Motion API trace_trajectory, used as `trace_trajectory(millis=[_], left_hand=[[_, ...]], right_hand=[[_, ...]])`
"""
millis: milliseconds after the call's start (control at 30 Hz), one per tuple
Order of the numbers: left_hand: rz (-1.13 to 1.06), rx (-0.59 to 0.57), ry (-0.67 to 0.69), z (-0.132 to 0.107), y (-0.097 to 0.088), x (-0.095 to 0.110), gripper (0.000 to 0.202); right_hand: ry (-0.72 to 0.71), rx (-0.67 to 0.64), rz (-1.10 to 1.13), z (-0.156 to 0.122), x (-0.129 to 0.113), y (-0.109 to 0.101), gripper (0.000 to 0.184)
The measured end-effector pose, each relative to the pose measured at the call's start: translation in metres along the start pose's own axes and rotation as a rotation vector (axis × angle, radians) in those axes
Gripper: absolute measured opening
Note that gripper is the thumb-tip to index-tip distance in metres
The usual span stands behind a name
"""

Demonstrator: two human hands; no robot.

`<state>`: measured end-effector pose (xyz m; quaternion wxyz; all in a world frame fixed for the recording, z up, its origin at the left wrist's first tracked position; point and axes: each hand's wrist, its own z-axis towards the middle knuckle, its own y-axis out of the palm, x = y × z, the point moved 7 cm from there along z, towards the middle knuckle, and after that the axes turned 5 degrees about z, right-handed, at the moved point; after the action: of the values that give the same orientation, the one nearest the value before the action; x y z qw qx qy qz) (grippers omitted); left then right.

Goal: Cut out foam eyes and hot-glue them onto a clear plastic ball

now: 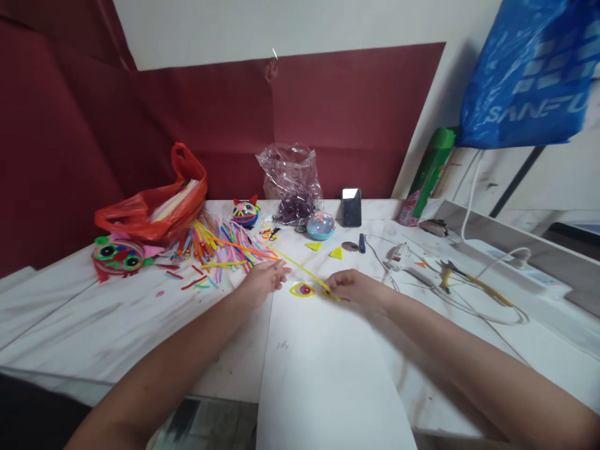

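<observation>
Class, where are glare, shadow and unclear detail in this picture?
Head view: glints on the clear plastic bag and a white reflection on the black device; head view: soft shadow on the table beneath the right forearm; head view: faint marks on the white sheet, too unclear to read.

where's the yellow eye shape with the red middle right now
In the head view, the yellow eye shape lies just below the picture's centre, between the left hand and the right hand, under the slanting yellow strip.
</observation>
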<state>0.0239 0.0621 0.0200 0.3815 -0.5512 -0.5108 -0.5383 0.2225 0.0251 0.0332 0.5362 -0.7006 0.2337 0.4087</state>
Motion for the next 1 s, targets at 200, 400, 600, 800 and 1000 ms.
trace_trajectory(millis=[200, 400, 600, 800, 1000], left_hand=[[-0.108, -0.172, 0.048, -0.017, 0.029, 0.014, 0.022], [0.016, -0.105, 0.156, -0.019, 0.043, 0.020, 0.025], [-0.060, 0.054, 0.156, -0.003, 0.023, 0.037, 0.021], [-0.091, 0.206, 0.161, 0.019, -0.031, 0.054, 0.021], [-0.081, 0.267, 0.130, 0.026, -0.053, 0.043, 0.028]], right_hand=[[-0.016, -0.085, 0.431, -0.031, -0.005, 0.023, 0.021], [-0.044, -0.093, 0.482, -0.037, 0.004, 0.024, 0.034], [-0.104, -0.019, 0.077, -0.036, 0.000, 0.007, 0.020], [-0.127, 0.242, -0.199, -0.011, -0.005, -0.036, 0.015], [-0.160, 0.401, -0.384, 0.007, -0.009, -0.058, 0.017]])
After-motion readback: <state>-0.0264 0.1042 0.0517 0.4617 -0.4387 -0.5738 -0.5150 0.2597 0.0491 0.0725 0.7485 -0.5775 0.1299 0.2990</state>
